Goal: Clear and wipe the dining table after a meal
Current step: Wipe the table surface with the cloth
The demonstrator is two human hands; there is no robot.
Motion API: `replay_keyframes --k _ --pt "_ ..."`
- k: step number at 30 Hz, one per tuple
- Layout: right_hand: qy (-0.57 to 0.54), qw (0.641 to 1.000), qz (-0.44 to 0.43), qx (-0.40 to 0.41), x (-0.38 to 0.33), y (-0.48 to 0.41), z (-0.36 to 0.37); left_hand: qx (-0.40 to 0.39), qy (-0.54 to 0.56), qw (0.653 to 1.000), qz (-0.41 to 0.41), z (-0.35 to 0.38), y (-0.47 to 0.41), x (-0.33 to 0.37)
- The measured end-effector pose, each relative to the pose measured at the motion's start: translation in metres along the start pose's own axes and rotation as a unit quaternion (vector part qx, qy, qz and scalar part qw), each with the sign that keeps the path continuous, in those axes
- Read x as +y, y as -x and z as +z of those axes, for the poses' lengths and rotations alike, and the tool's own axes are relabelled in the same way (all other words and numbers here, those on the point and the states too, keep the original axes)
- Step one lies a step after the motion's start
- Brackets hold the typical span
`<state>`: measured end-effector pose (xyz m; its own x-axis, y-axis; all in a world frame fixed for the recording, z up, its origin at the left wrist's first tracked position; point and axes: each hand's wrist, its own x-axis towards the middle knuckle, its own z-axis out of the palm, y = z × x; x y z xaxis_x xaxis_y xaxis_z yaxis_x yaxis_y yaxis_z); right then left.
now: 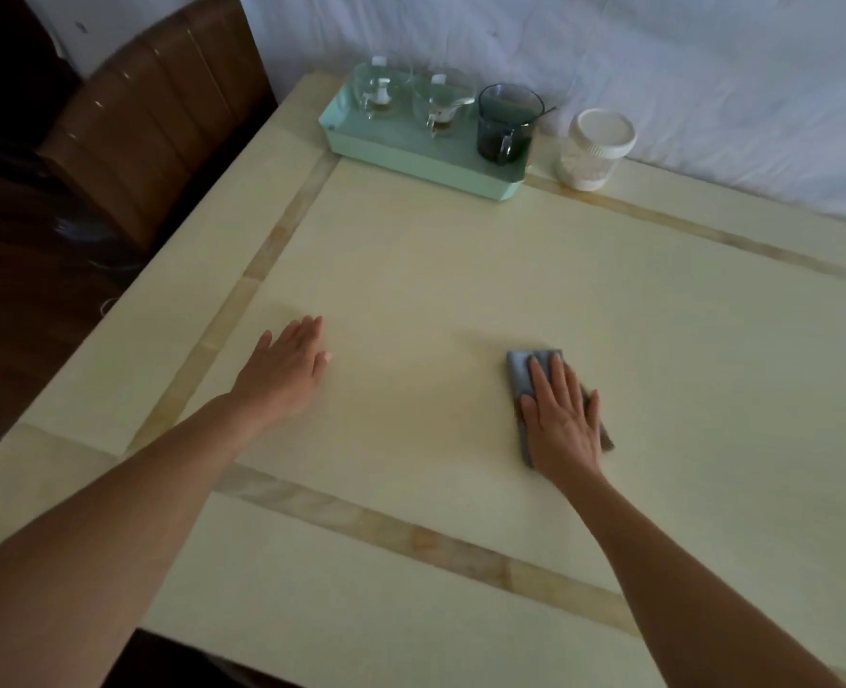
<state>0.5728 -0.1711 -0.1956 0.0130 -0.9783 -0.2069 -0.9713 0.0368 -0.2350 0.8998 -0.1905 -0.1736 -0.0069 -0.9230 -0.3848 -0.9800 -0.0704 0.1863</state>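
Observation:
A cream dining table with a tan inlaid border fills the view. My right hand lies flat, fingers spread, pressing a folded grey cloth onto the table right of centre. The cloth shows past my fingertips and at both sides of my palm. My left hand rests flat on the table to the left, fingers together and nothing under it or in it.
A mint green tray at the far edge holds two clear glass cups and a dark glass mug. A white-lidded jar stands right of it. A brown chair sits at the left; white fabric hangs behind.

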Motion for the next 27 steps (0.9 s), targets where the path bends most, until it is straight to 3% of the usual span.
replay_keyframes --k 2,4,8,10,12,15,17,21,27 --pt "-0.013 0.999 0.042 0.003 -0.018 0.011 0.009 -0.019 -0.001 1.000 -0.003 -0.002 -0.001 0.000" --pt "-0.015 1.000 0.018 0.000 -0.046 0.025 0.020 -0.028 -0.004 1.000 -0.005 -0.004 0.000 0.000" --pt "0.009 0.991 -0.130 -0.018 -0.121 0.086 0.053 -0.012 -0.010 1.000 0.020 0.004 0.017 0.012" --pt "0.013 0.975 -0.212 -0.071 -0.146 0.120 0.063 -0.015 -0.020 0.999 0.042 0.009 0.028 0.019" --pt "0.009 0.955 -0.270 -0.125 -0.152 0.142 0.065 -0.020 -0.032 0.998 0.059 0.011 0.036 0.022" --pt "0.036 0.942 -0.313 -0.119 -0.136 0.144 0.060 -0.024 -0.041 0.996 0.077 0.011 0.045 0.024" --pt "0.037 0.958 -0.266 -0.097 -0.112 0.139 0.054 -0.021 -0.052 0.994 0.092 0.014 0.052 0.028" --pt "0.022 0.996 -0.084 -0.033 -0.035 0.136 0.034 -0.028 -0.082 0.989 0.117 0.026 0.066 0.039" --pt "-0.007 0.989 0.142 0.032 0.084 0.190 0.021 -0.023 -0.089 0.984 0.150 0.045 0.079 0.067"
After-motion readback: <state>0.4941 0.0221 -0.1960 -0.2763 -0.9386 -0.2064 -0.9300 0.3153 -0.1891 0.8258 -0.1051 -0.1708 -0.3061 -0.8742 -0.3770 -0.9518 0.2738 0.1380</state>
